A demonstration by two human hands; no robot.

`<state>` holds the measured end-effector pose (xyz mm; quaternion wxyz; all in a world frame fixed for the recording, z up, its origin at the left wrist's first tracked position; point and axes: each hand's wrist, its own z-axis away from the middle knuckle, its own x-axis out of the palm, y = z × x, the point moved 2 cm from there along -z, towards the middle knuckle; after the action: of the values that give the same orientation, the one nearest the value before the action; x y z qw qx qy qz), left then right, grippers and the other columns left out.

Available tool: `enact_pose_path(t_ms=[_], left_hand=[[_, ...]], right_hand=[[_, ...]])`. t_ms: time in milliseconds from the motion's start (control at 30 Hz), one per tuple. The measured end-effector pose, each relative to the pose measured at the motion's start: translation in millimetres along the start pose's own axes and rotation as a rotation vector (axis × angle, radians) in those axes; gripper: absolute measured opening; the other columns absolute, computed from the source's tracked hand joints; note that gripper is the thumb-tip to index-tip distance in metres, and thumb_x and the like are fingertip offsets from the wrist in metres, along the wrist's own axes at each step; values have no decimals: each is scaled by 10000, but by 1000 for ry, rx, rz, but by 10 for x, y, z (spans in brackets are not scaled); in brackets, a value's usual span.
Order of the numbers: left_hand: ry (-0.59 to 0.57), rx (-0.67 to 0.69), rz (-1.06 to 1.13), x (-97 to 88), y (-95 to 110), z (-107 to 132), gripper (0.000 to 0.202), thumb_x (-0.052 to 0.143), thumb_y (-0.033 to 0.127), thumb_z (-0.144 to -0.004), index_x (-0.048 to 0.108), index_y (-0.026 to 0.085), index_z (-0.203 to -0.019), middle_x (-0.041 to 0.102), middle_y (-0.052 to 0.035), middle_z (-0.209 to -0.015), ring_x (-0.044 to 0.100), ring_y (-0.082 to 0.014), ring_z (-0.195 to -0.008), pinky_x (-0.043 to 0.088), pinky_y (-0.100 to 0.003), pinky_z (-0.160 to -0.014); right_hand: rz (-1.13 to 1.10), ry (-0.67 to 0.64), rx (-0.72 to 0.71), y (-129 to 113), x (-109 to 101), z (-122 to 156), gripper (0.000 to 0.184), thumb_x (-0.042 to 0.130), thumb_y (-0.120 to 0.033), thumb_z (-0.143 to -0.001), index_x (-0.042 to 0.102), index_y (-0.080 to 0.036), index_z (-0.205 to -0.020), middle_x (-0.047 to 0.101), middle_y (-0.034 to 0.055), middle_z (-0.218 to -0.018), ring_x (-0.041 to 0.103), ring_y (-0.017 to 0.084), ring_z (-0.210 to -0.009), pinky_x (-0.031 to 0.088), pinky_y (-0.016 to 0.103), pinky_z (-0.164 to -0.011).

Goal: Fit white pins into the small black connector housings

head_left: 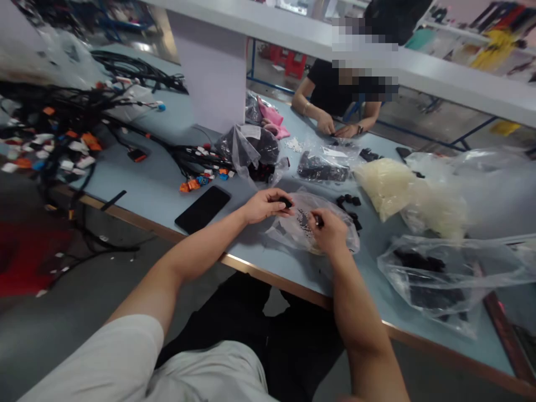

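1. Wire harnesses [54,109] are heaped at the far left of the light-blue table [153,187]; white, orange and blue connectors are attached, and further harness ends are spread toward the middle.
2. A black smartphone [203,208] is laid flat near the table's front edge.
3. Left hand [266,205]: grip closed, a small black plastic part [286,202] pinched between fingers and thumb, held just above the bag's left side.
4. A clear plastic bag [312,229] is lying on the table between both hands, with small dark pieces visible inside.
5. Right hand [329,231]: grip closed on a small dark piece [319,221], mostly hidden by the fingers and held over the bag.
6. Loose black connectors [347,201] are scattered just right of the bag.
7. Beyond them, a co-worker's hands [326,124] are seen at the table's far side.
8. A bag of cream-coloured small parts [385,187] is placed further right, and a bag of black parts [439,273] is placed at the right, near the front edge.
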<state>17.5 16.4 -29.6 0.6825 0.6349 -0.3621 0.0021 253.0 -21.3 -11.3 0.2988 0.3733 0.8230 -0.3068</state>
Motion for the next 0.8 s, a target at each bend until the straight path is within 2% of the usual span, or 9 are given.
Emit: enact_pose_path(t_ms=[100, 200, 333, 500, 667, 800], left_hand=[[5, 42, 17, 76, 70, -52, 538, 1016, 437, -719, 739, 163, -1090, 814, -94, -1094, 841, -254, -958, 679, -384, -893], [30, 71, -6, 139, 136, -68, 554, 1005, 441, -732, 727, 183, -1136, 819, -86, -1096, 836, -247, -964, 672, -411, -929], [92, 82, -71, 176, 118, 11, 469, 1002, 427, -727, 753, 172, -1033, 819, -82, -1087, 824, -241, -993, 669, -412, -963], [150, 26, -136, 238, -6, 155, 430, 985, 408, -744, 804, 166, -1051, 822, -69, -1006, 808, -226, -959, 694, -419, -942], [131, 0, -146, 359, -36, 215, 387, 965, 372, -768, 831, 204, -1090, 841, -57, -1067, 812, -215, -971, 711, -387, -915], [144, 6, -175, 405, -24, 228, 359, 945, 371, -794, 831, 203, -1090, 850, -59, -1033, 822, -219, -933, 721, -380, -870]], right_hand=[[-121, 52, 159, -102, -81, -160, 177, 622, -344, -962, 753, -241, -901, 761, 27, -752, 655, 183, -637, 518, 307, -631], [-299, 114, 258, -237, -125, -281, 148, 671, -347, -946, 775, -242, -934, 785, 27, -834, 677, 180, -699, 552, 312, -671], [-493, 154, 336, -398, -73, -217, 96, 726, -319, -922, 764, -237, -892, 780, 19, -845, 696, 175, -731, 565, 306, -670], [-512, 111, 246, -521, -53, -39, 49, 750, -281, -959, 789, -258, -941, 794, 15, -877, 724, 168, -773, 596, 310, -711], [-415, 121, 161, -524, -121, -24, 68, 735, -310, -1002, 799, -290, -995, 801, 16, -901, 752, 178, -813, 628, 324, -729], [-399, 121, 114, -525, -119, -20, 87, 720, -262, -1012, 800, -293, -1017, 798, 17, -938, 755, 168, -831, 636, 306, -728]])
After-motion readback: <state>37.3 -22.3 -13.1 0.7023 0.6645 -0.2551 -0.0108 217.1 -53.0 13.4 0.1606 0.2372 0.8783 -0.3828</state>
